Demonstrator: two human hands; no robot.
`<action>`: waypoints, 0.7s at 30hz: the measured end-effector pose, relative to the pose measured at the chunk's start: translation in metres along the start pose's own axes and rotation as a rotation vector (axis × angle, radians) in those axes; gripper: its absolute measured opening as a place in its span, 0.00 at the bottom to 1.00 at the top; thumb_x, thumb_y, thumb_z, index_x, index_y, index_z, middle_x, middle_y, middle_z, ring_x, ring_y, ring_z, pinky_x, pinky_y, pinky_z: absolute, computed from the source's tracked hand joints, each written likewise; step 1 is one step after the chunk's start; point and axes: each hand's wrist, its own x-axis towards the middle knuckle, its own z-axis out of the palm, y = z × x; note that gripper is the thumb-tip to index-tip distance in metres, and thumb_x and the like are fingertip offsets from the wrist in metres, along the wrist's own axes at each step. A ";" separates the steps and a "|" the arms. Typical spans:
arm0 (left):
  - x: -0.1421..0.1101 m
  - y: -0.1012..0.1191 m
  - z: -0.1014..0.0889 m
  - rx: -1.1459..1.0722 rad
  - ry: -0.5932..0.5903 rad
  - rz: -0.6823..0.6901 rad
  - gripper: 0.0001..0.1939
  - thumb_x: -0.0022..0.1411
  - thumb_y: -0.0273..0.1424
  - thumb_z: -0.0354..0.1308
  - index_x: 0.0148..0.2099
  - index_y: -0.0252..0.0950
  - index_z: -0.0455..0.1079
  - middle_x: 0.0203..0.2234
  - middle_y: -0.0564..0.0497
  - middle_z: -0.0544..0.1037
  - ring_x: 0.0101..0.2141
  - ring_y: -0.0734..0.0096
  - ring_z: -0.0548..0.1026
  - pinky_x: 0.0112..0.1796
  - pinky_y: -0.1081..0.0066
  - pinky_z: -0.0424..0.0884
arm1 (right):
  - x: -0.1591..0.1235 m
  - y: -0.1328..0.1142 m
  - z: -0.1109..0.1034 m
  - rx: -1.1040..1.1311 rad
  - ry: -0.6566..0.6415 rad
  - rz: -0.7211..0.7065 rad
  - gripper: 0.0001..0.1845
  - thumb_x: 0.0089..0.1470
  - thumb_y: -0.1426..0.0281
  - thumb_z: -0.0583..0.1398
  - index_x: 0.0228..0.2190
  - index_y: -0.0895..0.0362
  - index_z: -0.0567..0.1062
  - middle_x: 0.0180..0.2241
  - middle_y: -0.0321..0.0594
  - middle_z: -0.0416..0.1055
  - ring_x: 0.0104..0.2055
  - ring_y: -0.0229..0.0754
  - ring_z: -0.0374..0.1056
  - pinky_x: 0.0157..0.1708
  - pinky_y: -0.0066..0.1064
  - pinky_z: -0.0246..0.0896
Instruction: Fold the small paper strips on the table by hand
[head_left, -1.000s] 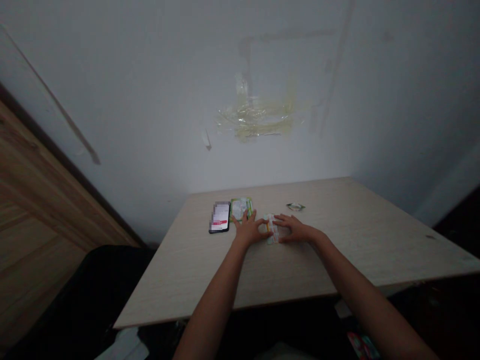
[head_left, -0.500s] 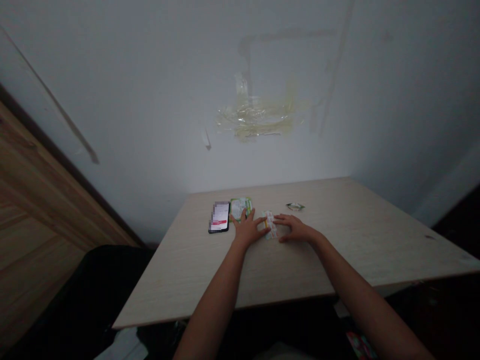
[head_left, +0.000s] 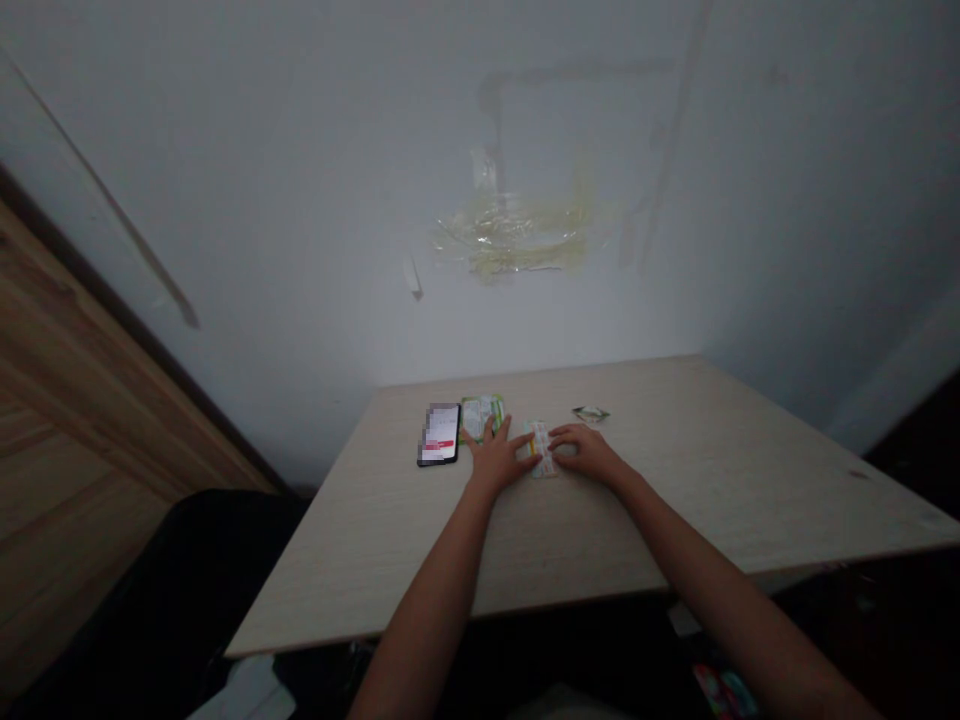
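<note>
A small printed packet (head_left: 539, 462), white with coloured markings and a yellow-orange strip, lies flat on the table between my hands. My left hand (head_left: 495, 458) is open with its fingers spread. Its thumb and index finger touch or nearly touch the packet's left edge, and other fingertips reach the near part of a green and white printed packet (head_left: 481, 410). At the small packet's right edge, my right hand (head_left: 589, 454) rests with curved fingers, a gap showing between thumb and fingers. I cannot tell whether it presses on the packet.
A phone (head_left: 439, 436) with a lit screen lies left of the green packet. Farther back on the right is a small green and white wrapper (head_left: 591, 413). The pale wooden table (head_left: 570, 560) meets a wall (head_left: 300, 200) with clear tape (head_left: 517, 240) stuck on it.
The small packet has shifted slightly away from me and to the left. My right hand's thumb has moved forward, nearer its fingers. My left hand has barely moved.
</note>
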 end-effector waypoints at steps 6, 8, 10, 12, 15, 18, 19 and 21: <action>0.002 0.001 -0.004 -0.005 -0.063 -0.034 0.30 0.57 0.63 0.46 0.61 0.69 0.62 0.69 0.58 0.53 0.67 0.33 0.44 0.54 0.21 0.32 | -0.001 0.003 -0.006 0.046 -0.079 -0.008 0.14 0.46 0.66 0.67 0.39 0.48 0.81 0.52 0.41 0.74 0.55 0.50 0.68 0.59 0.48 0.58; 0.001 0.002 -0.005 -0.013 -0.073 -0.038 0.30 0.57 0.63 0.47 0.61 0.69 0.63 0.69 0.57 0.53 0.67 0.34 0.44 0.54 0.21 0.31 | -0.001 0.002 -0.008 0.064 -0.109 -0.006 0.16 0.46 0.66 0.68 0.40 0.49 0.81 0.53 0.42 0.73 0.56 0.51 0.67 0.60 0.49 0.57; 0.001 0.002 -0.006 -0.017 -0.075 -0.037 0.30 0.57 0.63 0.47 0.60 0.69 0.63 0.69 0.57 0.54 0.67 0.35 0.44 0.54 0.21 0.30 | -0.001 0.001 -0.011 0.073 -0.142 -0.008 0.18 0.45 0.65 0.68 0.41 0.50 0.80 0.54 0.44 0.72 0.58 0.51 0.66 0.61 0.50 0.55; 0.000 0.003 -0.007 -0.010 -0.067 -0.033 0.29 0.58 0.62 0.47 0.60 0.69 0.63 0.69 0.57 0.54 0.67 0.34 0.44 0.54 0.21 0.30 | -0.002 0.000 -0.012 0.078 -0.171 -0.012 0.19 0.45 0.64 0.68 0.43 0.50 0.80 0.55 0.45 0.71 0.59 0.52 0.65 0.61 0.50 0.54; -0.001 0.004 -0.007 0.007 -0.062 -0.032 0.29 0.58 0.62 0.47 0.61 0.68 0.63 0.69 0.56 0.53 0.67 0.34 0.44 0.55 0.22 0.29 | -0.002 -0.001 -0.014 0.084 -0.192 -0.011 0.22 0.44 0.64 0.69 0.44 0.50 0.79 0.57 0.44 0.69 0.60 0.52 0.63 0.62 0.50 0.53; -0.002 0.007 -0.007 0.016 -0.062 -0.030 0.30 0.59 0.61 0.47 0.62 0.66 0.62 0.70 0.55 0.52 0.68 0.35 0.43 0.56 0.23 0.29 | -0.003 -0.002 -0.014 0.085 -0.200 -0.009 0.23 0.43 0.65 0.69 0.45 0.50 0.79 0.57 0.45 0.69 0.61 0.52 0.62 0.63 0.49 0.52; -0.002 0.008 -0.007 0.018 -0.064 -0.031 0.30 0.59 0.61 0.47 0.62 0.66 0.62 0.70 0.55 0.51 0.68 0.36 0.43 0.56 0.24 0.29 | -0.003 -0.002 -0.015 0.083 -0.201 -0.008 0.24 0.43 0.65 0.69 0.45 0.50 0.79 0.57 0.45 0.69 0.61 0.52 0.62 0.63 0.49 0.52; -0.003 0.009 -0.008 0.020 -0.076 -0.033 0.31 0.59 0.61 0.47 0.63 0.66 0.61 0.70 0.54 0.51 0.68 0.36 0.42 0.56 0.23 0.29 | -0.003 -0.004 -0.015 0.078 -0.200 -0.001 0.24 0.43 0.64 0.70 0.45 0.51 0.79 0.57 0.46 0.69 0.61 0.53 0.62 0.63 0.50 0.52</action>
